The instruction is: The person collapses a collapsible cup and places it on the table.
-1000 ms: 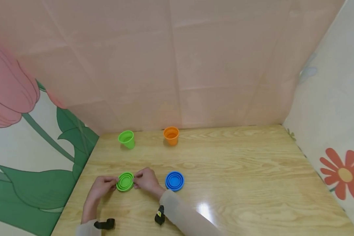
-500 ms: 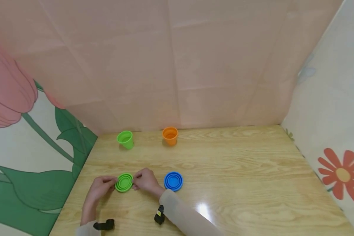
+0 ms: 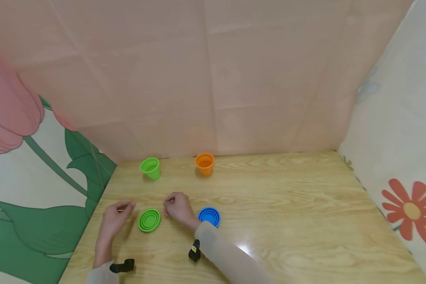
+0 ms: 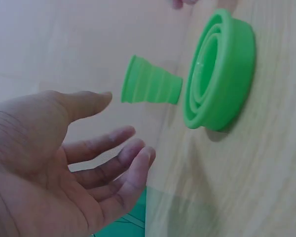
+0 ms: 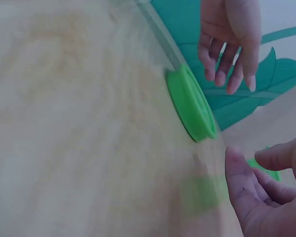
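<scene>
A collapsed green folding cup lies flat on the wooden table, its nested rings facing up. My left hand is off to its left, thumb and fingers apart with nothing between them. On the other side, my right hand hovers up and right of the cup, fingers loosely bent and holding nothing. In the left wrist view a gap shows between the left fingertips and the collapsed cup. A collapsed blue folding cup lies close by the right wrist, its lower edge partly hidden by the sleeve.
Toward the back of the table stand an expanded green cup and an expanded orange cup. A pink cloth backdrop hangs behind the table. Flower-printed panels flank both sides.
Both hands have let go of the collapsed green cup's rim. The left hand has moved left and slightly up, the right hand up and slightly right; the cup stays in place.
</scene>
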A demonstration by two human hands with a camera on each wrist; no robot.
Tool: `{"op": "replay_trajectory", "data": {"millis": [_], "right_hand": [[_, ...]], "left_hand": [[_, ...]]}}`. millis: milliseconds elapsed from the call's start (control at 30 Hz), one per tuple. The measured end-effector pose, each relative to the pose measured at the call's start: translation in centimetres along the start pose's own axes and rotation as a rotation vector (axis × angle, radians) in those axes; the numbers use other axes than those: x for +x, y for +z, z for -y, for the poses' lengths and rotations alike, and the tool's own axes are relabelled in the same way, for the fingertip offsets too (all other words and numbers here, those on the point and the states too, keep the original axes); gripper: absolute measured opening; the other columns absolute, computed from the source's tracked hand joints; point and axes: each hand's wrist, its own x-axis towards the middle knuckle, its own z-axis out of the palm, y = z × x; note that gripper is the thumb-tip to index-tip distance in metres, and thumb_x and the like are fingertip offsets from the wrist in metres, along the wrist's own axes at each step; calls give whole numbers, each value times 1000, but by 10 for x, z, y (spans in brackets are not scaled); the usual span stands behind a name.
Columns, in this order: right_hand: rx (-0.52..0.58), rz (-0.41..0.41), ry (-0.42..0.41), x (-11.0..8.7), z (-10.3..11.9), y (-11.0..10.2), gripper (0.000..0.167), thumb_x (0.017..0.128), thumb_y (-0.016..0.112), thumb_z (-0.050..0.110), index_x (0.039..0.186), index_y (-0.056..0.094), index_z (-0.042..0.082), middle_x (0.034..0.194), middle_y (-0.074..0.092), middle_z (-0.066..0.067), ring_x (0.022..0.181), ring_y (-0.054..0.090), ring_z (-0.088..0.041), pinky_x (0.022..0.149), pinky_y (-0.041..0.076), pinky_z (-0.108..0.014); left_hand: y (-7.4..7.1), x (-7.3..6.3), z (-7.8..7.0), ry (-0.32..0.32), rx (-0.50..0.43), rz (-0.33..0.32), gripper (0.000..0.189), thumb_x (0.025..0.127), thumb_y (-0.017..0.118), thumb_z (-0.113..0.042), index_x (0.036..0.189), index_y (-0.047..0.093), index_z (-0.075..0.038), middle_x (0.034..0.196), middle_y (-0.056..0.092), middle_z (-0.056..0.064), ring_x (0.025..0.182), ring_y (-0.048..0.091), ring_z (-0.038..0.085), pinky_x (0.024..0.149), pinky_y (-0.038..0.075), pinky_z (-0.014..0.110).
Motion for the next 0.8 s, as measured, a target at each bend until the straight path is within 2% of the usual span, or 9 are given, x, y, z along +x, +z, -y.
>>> {"op": "replay_trajectory", "data": {"millis": [100, 267, 333, 533, 800], "right_hand": [[-35, -9, -33, 9, 6, -7, 8, 96, 71, 3, 101, 72, -2, 78, 73, -6, 66, 74, -20, 60, 59, -20], [-175, -39, -86, 27, 14, -22, 11, 95, 77, 13, 98, 75, 3, 84, 75, -4, 71, 66, -6, 64, 57, -18], [-221, -46, -96, 34, 17, -28, 15, 94, 80, 19, 98, 76, 5, 86, 76, -3, 72, 63, -4, 65, 55, -17], [-249, -35, -94, 49, 28, -38, 28, 93, 82, 27, 108, 75, 4, 93, 78, -5, 78, 69, -9, 67, 58, -20], [-283, -39, -111, 64, 38, -33, 35, 92, 83, 27, 113, 73, 1, 96, 79, -8, 80, 70, -12, 70, 59, -21]], "left_hand": [[-3, 6, -4, 29, 11, -17, 53, 105, 63, -41, 136, 67, 1, 129, 71, 27, 115, 70, 39, 84, 61, 31], [-4, 22, -11, 77, -15, -1, 59, 104, 65, -44, 144, 60, -1, 135, 67, 27, 124, 66, 42, 99, 60, 49], [-3, 29, -12, 93, -44, 15, 63, 103, 67, -44, 147, 57, -1, 139, 64, 27, 127, 64, 43, 101, 60, 50], [-2, 52, -16, 100, -123, 64, 73, 99, 71, -47, 154, 49, -4, 151, 55, 26, 138, 56, 43, 106, 57, 52], [4, 80, -21, 100, -195, 87, 78, 97, 75, -44, 157, 44, -4, 155, 50, 25, 142, 53, 43, 112, 53, 56]]}}
